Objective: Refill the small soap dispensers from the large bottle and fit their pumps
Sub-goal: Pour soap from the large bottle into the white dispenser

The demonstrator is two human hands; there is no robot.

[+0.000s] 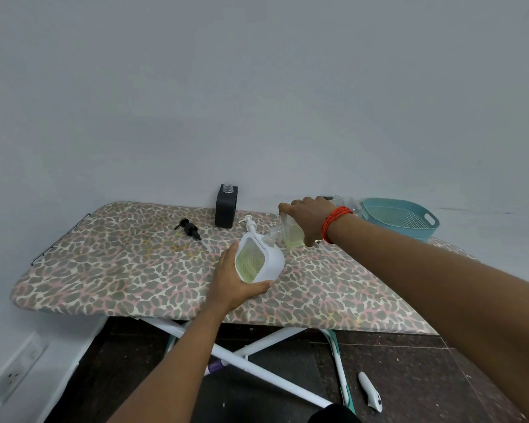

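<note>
My left hand (234, 283) grips a white soap dispenser (261, 259) with a clear front showing yellow-green soap, tilted on the leopard-print ironing board (119, 270). My right hand (309, 219) grips a clear bottle (289, 235) of pale yellow liquid, tipped sideways with its mouth at the dispenser's top opening. A white pump (250, 222) stands just behind the dispenser. A black dispenser (226, 207) with an open neck stands at the board's far edge. Its black pump (190, 229) lies on the board to the left.
A teal colander basket (400, 219) sits at the board's far right, with a clear object partly hidden behind my right wrist. The wall is close behind the board. White crossed legs stand below, and a white object (369, 392) lies on the dark floor.
</note>
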